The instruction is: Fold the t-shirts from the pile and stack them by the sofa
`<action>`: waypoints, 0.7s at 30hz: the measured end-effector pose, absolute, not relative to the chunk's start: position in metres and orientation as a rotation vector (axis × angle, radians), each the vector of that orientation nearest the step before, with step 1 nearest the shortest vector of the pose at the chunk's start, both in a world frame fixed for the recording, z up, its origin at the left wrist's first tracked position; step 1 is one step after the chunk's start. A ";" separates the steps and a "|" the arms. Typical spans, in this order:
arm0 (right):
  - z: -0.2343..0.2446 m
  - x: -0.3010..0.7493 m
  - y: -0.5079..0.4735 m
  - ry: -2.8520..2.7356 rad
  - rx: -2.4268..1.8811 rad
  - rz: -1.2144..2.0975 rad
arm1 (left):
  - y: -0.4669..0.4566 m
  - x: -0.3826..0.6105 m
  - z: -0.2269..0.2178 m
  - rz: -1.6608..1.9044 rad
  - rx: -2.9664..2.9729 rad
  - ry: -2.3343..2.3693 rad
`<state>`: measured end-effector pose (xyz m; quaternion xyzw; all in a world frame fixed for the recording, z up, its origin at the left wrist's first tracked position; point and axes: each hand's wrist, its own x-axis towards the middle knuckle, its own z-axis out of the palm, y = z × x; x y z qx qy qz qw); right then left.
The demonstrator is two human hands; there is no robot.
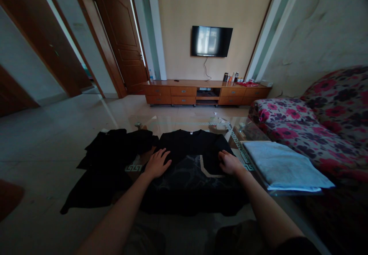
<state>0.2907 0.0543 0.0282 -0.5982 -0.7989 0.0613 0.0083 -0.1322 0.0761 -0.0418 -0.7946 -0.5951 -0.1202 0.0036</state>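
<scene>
Dragging could crease the shirt at frame centre: left hand lies flat and spread; right hand curled, grip unclear.

A clear glass bench with a pale Greek-key border carries a spread black fabric shirt with a dark-grey patterned panel and beige band. Left of the shirt sits a loose heap of black cloth garments; right of it, a folded light-blue fabric piece lies flat.

Dim light, glare on television, stretched edges
</scene>
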 end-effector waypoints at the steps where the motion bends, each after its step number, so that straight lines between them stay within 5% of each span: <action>1: 0.028 0.292 0.054 -2.500 -1.868 0.200 | 0.076 -0.132 -0.042 -0.376 -2.490 -1.864; 21: 0.018 0.294 0.058 -2.492 -1.933 0.407 | 0.079 -0.132 -0.045 -0.370 -2.495 -1.872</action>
